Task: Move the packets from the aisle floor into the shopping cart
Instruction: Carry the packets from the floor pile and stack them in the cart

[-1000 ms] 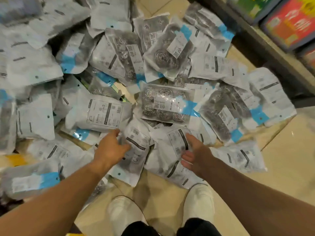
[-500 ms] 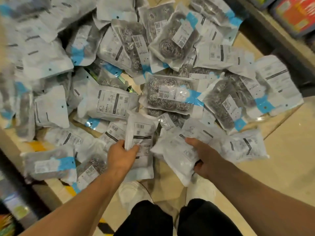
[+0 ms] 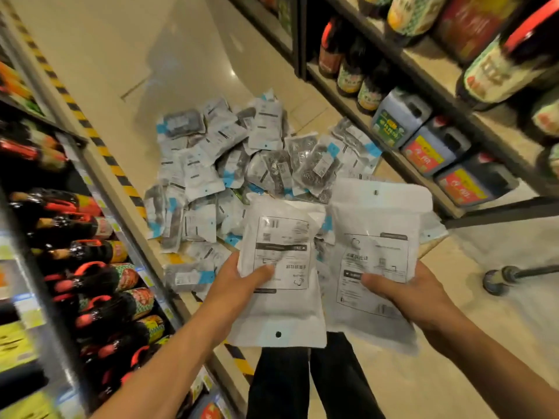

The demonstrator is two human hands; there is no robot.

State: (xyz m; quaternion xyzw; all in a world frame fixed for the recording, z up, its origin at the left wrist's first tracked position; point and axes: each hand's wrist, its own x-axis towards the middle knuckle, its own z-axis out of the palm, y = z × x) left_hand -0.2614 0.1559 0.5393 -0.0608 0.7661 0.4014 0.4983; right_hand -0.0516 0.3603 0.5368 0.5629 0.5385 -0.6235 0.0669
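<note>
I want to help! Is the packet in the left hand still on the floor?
Off the floor: the left hand holds the packet up.

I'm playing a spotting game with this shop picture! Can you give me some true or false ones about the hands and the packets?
1. Each hand holds a packet. True: the left hand grips one white packet, the right hand another packet.
2. The floor has no packets left. False: a pile of packets lies on the aisle floor.
3. Bottles stand on the shelves. True.
4. Both held packets are bright red. False: they are white with printed labels.
</note>
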